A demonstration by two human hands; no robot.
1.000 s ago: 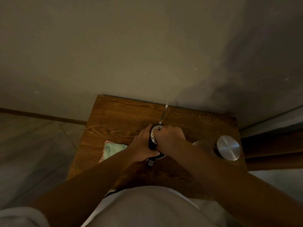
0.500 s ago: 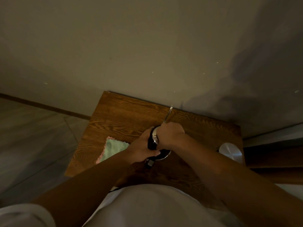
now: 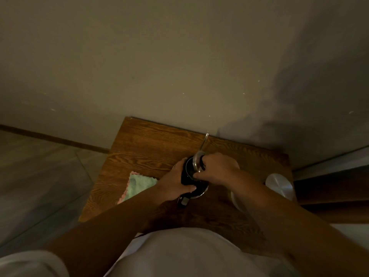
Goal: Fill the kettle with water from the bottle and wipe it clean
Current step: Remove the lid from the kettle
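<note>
I see the dark, round metal-rimmed kettle (image 3: 196, 181) standing near the middle of the brown wood-grain table (image 3: 151, 148), its thin metal spout aimed at the wall. My left hand (image 3: 175, 184) is wrapped closed around the kettle's dark left side. My right hand (image 3: 216, 169) grips the shiny round lid (image 3: 196, 161), which is tilted up on edge over the opening. A pale green cloth with pink trim (image 3: 137, 185) lies flat left of the kettle. A round brushed-metal disc (image 3: 279, 185) sits near the table's right edge
</note>
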